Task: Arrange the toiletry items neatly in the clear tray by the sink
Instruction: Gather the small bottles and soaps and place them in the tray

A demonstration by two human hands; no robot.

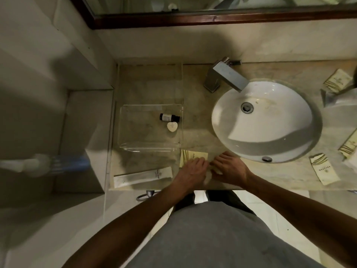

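The clear tray (123,130) stands on the counter left of the sink. Inside it lie a small dark bottle (169,117) and a white heart-shaped soap (172,126). A cream packet (194,156) lies just in front of the tray's right corner. My left hand (193,171) has its fingers curled onto that packet's near edge. My right hand (229,169) lies beside it with fingers stretched leftward on the counter. A small pale item (208,177) shows between the two hands, mostly hidden. A long white box (143,176) lies at the counter's front left.
The round white sink (266,120) and a square metal faucet (226,76) fill the middle. More cream packets lie right of the sink (324,171), (349,146), (337,80). A wood-framed mirror (212,18) runs along the back. The counter's front edge is right below my hands.
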